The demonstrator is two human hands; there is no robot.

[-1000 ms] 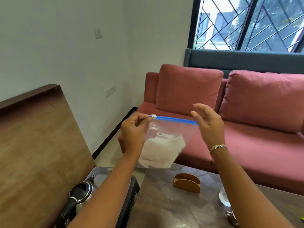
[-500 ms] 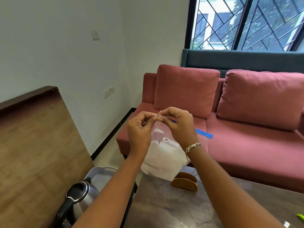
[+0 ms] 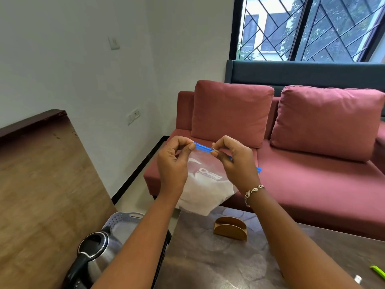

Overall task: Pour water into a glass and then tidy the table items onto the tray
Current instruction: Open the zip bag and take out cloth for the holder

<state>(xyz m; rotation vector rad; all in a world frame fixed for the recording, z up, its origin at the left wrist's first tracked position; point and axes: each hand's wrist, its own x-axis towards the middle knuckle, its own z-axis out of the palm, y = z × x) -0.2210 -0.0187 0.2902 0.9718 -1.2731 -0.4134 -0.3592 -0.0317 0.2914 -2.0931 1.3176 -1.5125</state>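
Both hands pinch the blue seal of a clear bag above the table

At the centre of the frame the left hand [image 3: 171, 163] and the right hand [image 3: 237, 165] are raised close together, each with thumb and fingertips pinched on the blue zip strip [image 3: 203, 147] along the top of a clear plastic bag [image 3: 208, 184]. A short piece of the strip shows between the two pinches, and its far end pokes out to the right behind the right hand. The bag hangs below the hands, off the table, with white printed lettering on its face and something white folded inside. A chain bracelet [image 3: 253, 190] sits on the right wrist.

Below the bag, in the lower middle of the frame, a dark stone-patterned table [image 3: 208, 268] carries a wooden half-round holder [image 3: 230, 229], standing upright and well apart from the hands. At the lower right edge lies a green object [image 3: 378, 272], only partly in frame. At the lower left, beside the table's left edge, is a grey perforated tray [image 3: 125, 215] with a steel kettle [image 3: 95, 247] in front of it; whether the kettle stands in the tray cannot be told. A red sofa [image 3: 312, 184] fills the right background
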